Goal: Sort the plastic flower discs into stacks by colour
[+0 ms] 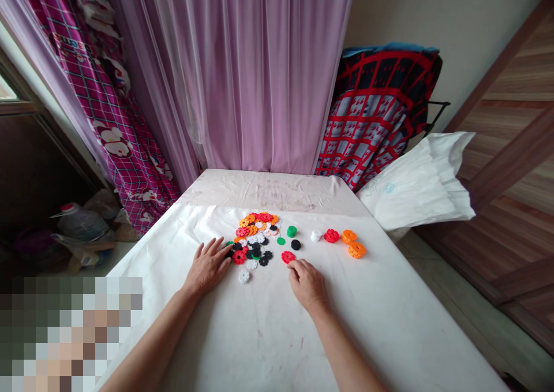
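Observation:
My left hand (208, 268) lies spread on the table, its fingertips at the left edge of a mixed pile of notched plastic discs (255, 239) in orange, red, white, black and green. My right hand (307, 283) is closed in a pinch at the near edge of a red notched disc (287, 257), right of the pile. A white disc (244, 276) lies in front of the pile. Beyond my right hand are a black stack (295, 245), a green stack (292, 231) and a flat green disc (281, 241).
Farther right sit white (316, 235), red (332, 235) and two orange disc stacks (356, 250). A white cloth covers the table (259, 334). A white bag (424, 181) stands past its right edge. Purple curtains (268, 80) hang behind; a plastic jug (84, 221) is at left.

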### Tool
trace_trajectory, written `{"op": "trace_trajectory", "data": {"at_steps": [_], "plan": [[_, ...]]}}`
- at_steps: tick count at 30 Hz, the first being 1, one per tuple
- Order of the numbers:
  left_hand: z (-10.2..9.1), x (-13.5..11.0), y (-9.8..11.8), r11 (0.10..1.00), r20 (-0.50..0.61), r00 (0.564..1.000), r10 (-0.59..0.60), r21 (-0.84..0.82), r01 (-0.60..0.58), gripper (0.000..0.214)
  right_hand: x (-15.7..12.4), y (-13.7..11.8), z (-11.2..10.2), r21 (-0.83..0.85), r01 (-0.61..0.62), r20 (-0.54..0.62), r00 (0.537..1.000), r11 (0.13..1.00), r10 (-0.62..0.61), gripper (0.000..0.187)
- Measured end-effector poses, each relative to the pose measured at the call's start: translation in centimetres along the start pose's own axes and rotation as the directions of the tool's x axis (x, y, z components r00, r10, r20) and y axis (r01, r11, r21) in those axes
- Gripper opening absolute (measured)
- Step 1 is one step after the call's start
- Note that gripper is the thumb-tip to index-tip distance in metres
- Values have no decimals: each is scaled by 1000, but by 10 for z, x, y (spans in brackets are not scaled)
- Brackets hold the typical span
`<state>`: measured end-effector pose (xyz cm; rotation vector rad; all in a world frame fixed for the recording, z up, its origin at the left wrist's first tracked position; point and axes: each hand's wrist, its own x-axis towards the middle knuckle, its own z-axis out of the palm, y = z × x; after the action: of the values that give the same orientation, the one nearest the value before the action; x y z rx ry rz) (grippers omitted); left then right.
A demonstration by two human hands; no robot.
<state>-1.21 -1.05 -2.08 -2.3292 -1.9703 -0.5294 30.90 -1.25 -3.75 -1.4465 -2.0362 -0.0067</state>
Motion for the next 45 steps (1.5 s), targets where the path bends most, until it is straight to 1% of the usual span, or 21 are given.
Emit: {"op": "trace_trajectory", "data": {"at_steps": [4, 8, 11, 15, 17, 20, 22, 24, 26, 30, 32, 34, 35, 37, 39, 41, 43, 45], "plan": [[5, 4, 13, 1000, 47, 999, 10, -13, -10, 46, 0, 1, 1, 7, -6, 6, 1000, 1000, 6, 24], [8, 10, 28, 995, 158, 986, 56, -92, -42, 52, 0, 2, 3, 9, -4, -4, 1000, 1000, 4, 25], [6, 15, 32, 989, 212, 973, 95, -133, -67, 55, 1, 3, 3, 4, -6, -7, 1000, 1000, 6, 24], [-1, 13, 25, 984, 171, 978, 117, -151, -92, 56, 0, 2, 2, -22, -11, -9, 1000, 1000, 10, 25], [-1, 7, 20, 986, 152, 980, 126, -128, -107, 54, 0, -4, 3, -17, 17, -26, 1000, 1000, -17, 26], [2, -5, 16, 984, 129, 978, 166, -86, -156, 50, 4, -21, 6, 23, 99, -68, 993, 995, -98, 31], [5, -13, 16, 985, 92, 982, 165, -63, -160, 48, 9, -37, 9, 43, 149, -75, 987, 988, -145, 34], [7, -17, 17, 988, 63, 987, 151, -51, -148, 48, 14, -53, 13, 48, 178, -59, 983, 983, -175, 34], [6, -19, 19, 988, 60, 987, 148, -52, -145, 46, 20, -65, 17, 49, 201, -24, 980, 978, -200, 33], [2, -18, 23, 987, 85, 986, 145, -79, -138, 45, 25, -74, 21, 52, 248, 63, 966, 967, -251, 31], [0, -18, 23, 988, 72, 990, 118, -111, -109, 44, 25, -72, 21, 52, 243, 68, 967, 969, -246, 29], [0, -17, 20, 984, 35, 997, 63, -167, -56, 45, 24, -70, 21, 59, 214, 47, 975, 975, -217, 28], [1, -15, 17, 978, 9, 1000, 22, -206, -20, 45, 23, -69, 21, 65, 196, 36, 980, 979, -198, 28], [2, -10, 10, 952, -55, 994, -97, -298, 77, 46, 22, -69, 20, 78, 170, 34, 984, 982, -173, 28], [4, -2, 3, 902, -122, 962, -245, -392, 181, 45, 23, -70, 18, 85, 167, 62, 983, 982, -172, 26], [5, 5, -2, 843, -166, 911, -377, -469, 263, 42, 24, -72, 17, 83, 177, 104, 977, 981, -185, 25], [4, 9, -5, 796, -169, 875, -454, -519, 313, 39, 25, -74, 17, 69, 175, 144, 972, 982, -184, 26], [2, 10, -4, 770, -150, 862, -484, -541, 338, 38, 26, -75, 16, 51, 158, 171, 971, 986, -165, 27]]}}
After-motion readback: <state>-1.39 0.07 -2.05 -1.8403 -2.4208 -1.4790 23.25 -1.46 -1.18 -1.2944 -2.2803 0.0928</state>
